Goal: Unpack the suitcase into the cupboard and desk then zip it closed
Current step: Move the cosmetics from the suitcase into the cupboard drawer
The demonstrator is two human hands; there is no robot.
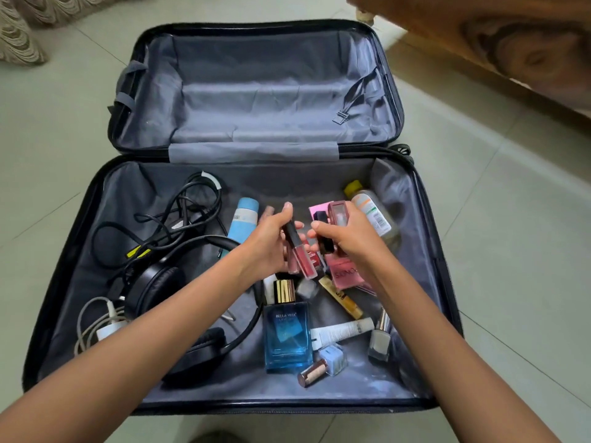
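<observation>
A black suitcase (96, 199) lies open on the floor, its far half bare. The near half holds black headphones (153, 286), tangled black cables (179, 212), a white charger (105, 330), a blue perfume bottle (286, 337), a light blue tube (244, 219), a yellow-capped bottle (374, 212) and several small cosmetics. My left hand (268, 241) grips lip gloss tubes (300, 254) with black caps. My right hand (348, 238) holds a dark lipstick (324, 241) and a small reddish case (339, 212). Both hands hover over the middle of the near half.
A wooden piece of furniture (511, 43) stands at the upper right, close to the suitcase's far corner. Patterned fabric (19, 33) shows at the upper left. Pale floor tiles (511, 219) surround the case. A pink box (345, 273) lies under my right hand.
</observation>
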